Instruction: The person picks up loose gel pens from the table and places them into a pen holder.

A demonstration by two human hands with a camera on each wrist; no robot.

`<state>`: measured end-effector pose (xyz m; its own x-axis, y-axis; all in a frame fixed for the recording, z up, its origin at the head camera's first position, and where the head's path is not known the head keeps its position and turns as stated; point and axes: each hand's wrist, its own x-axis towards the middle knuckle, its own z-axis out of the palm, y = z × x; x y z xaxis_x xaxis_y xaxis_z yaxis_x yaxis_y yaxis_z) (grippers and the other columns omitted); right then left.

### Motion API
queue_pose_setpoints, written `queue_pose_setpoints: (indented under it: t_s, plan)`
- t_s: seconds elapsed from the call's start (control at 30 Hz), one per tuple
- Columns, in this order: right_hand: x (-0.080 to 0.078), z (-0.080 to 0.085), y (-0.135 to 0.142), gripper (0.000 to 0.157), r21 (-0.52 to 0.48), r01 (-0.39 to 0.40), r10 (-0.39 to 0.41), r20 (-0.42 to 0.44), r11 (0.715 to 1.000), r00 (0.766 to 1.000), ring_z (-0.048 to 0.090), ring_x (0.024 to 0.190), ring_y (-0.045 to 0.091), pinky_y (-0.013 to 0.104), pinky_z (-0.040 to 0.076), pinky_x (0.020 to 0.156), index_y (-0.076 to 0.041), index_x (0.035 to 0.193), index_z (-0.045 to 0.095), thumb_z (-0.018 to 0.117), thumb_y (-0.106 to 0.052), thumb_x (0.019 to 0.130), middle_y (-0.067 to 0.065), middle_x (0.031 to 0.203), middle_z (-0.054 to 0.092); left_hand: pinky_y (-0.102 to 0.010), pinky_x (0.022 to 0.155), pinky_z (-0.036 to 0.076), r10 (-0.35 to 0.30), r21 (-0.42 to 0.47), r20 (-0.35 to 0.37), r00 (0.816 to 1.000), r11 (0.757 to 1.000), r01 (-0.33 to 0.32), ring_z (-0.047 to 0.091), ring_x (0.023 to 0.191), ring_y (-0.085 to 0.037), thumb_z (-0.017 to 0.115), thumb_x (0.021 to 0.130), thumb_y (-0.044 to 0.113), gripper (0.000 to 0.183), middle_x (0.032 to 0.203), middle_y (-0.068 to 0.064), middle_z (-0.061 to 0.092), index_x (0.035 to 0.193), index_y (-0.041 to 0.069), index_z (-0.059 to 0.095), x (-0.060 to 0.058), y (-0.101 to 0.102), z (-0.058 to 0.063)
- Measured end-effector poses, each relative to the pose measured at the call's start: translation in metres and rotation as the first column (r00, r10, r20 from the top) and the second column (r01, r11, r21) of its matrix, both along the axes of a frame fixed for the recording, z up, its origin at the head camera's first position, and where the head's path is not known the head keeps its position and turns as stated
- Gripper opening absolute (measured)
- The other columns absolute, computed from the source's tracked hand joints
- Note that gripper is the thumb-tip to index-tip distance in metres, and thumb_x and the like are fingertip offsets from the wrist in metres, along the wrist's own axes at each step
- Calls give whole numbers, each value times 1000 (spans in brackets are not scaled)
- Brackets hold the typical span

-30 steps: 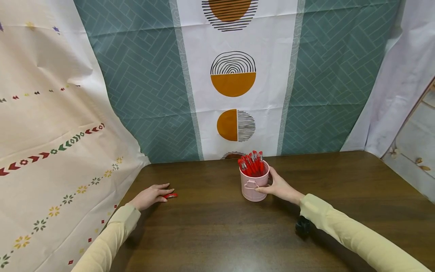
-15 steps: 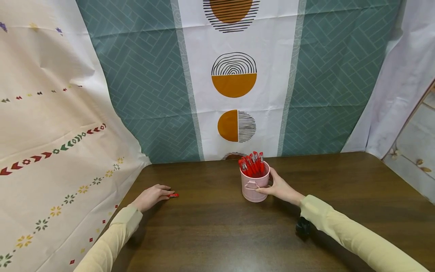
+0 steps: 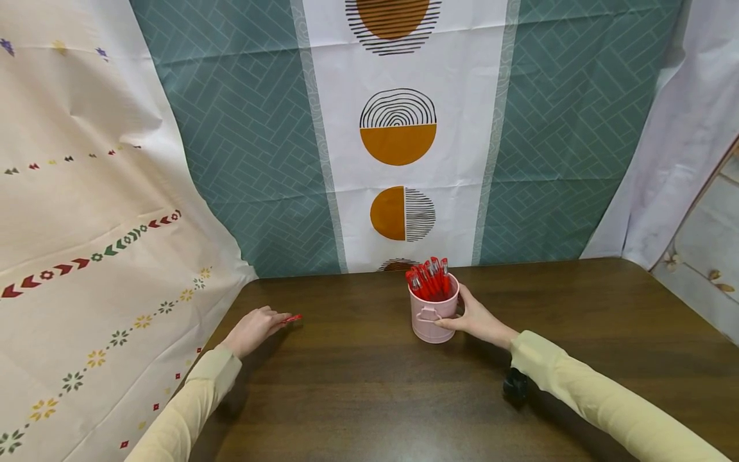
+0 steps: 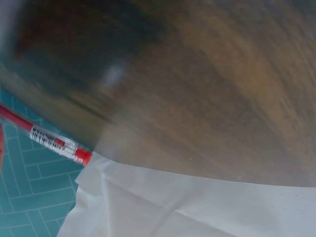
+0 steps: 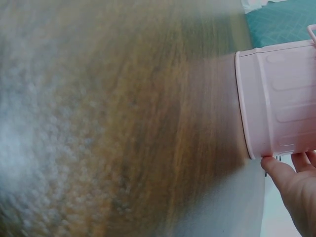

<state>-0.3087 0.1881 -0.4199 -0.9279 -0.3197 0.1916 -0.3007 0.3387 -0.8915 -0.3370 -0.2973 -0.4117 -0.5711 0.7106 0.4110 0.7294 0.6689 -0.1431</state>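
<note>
My left hand (image 3: 254, 332), at the left side of the table, pinches a red gel pen (image 3: 293, 318) whose end pokes out past the fingertips. In the left wrist view the pen (image 4: 52, 140) shows a clear section with a barcode label and a red end; the hand is almost wholly out of that view. Right of the table's middle stands a pink metal bucket (image 3: 430, 324) with a small side handle, holding several red pens (image 3: 428, 281) upright. My right hand (image 3: 478, 321) grips the bucket's right side, thumb in front. In the right wrist view its fingers (image 5: 281, 173) touch the bucket wall.
The dark brown wooden table (image 3: 346, 378) ends at a hanging green and white curtain (image 3: 265, 160). A cream patterned cloth (image 3: 104, 256) borders its left edge. A small black object (image 3: 516, 385) is beside the right cuff.
The pen lay on the table under my left fingers; now they pinch it and have lifted it slightly. My right hand stays on the bucket.
</note>
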Motion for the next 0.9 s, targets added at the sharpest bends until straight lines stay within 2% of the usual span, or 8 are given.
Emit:
queue_pose_setpoints:
  t_s: [0.23, 0.47, 0.73, 0.9]
  plan:
    - [0, 0, 1, 102, -2, 2, -2, 6, 1000, 1000, 28, 125, 34, 48, 31, 94, -10, 143, 8, 77, -31, 70, 16, 141, 24, -28, 53, 45, 34, 40, 11, 999, 999, -35, 51, 61, -15, 74, 71, 2, 25, 73, 0, 60, 95, 4, 67, -1, 6, 6]
    - [0, 0, 1, 103, -1, -2, 2, 6, 1000, 1000, 25, 126, 34, 48, 29, 94, -10, 143, 8, 77, -32, 70, 16, 142, 23, -29, 49, 44, 52, 156, -16, 999, 987, -49, 52, 55, -12, 72, 71, -5, 22, 68, 3, 58, 88, 5, 63, -3, 15, 8]
    - [0, 0, 1, 104, 7, 1, -1, -3, 1000, 1000, 26, 126, 34, 49, 30, 94, -12, 144, 7, 77, -33, 70, 15, 142, 23, -32, 48, 45, 66, 206, -57, 996, 977, -53, 53, 53, -15, 71, 72, -6, 22, 69, -1, 59, 87, 5, 61, -6, 34, 15]
    - [2, 4, 0, 101, -9, -7, 7, 6, 1000, 1000, 26, 125, 36, 50, 31, 93, -9, 143, 8, 76, -30, 71, 17, 141, 23, -34, 52, 47, 58, 268, -55, 997, 962, -41, 56, 57, -18, 69, 75, -5, 19, 74, -4, 62, 90, 4, 61, -7, 47, 20]
